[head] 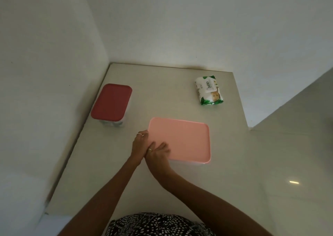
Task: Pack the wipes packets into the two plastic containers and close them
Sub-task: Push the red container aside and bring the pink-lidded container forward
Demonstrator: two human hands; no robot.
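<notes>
The wipes packet (209, 90) lies flat on the bench (162, 95) at about one o'clock from my hands, well apart from both containers, white with green leaf print and its label facing up. Directly ahead of me sits the container with the pink lid (182, 140), the lid lying flat over it (only a thin strip of the clear body shows under the near edge, so I cannot tell what is inside). My left hand (139, 145) is on the lid's left edge at nine o'clock, fingers (144, 134) curled over the rim, a ring showing on one of them. My right hand (156, 153) lies just beside it, touching it, fingers spread flat on the near-left corner of the pink lid and pressing on its top, also with a ring. At about eleven o'clock, near the wall (54, 73), stands the container with the dark red lid (111, 103), lid on, its clear body showing below. My patterned black-and-white clothing (158, 225) fills the bottom at six o'clock.
</notes>
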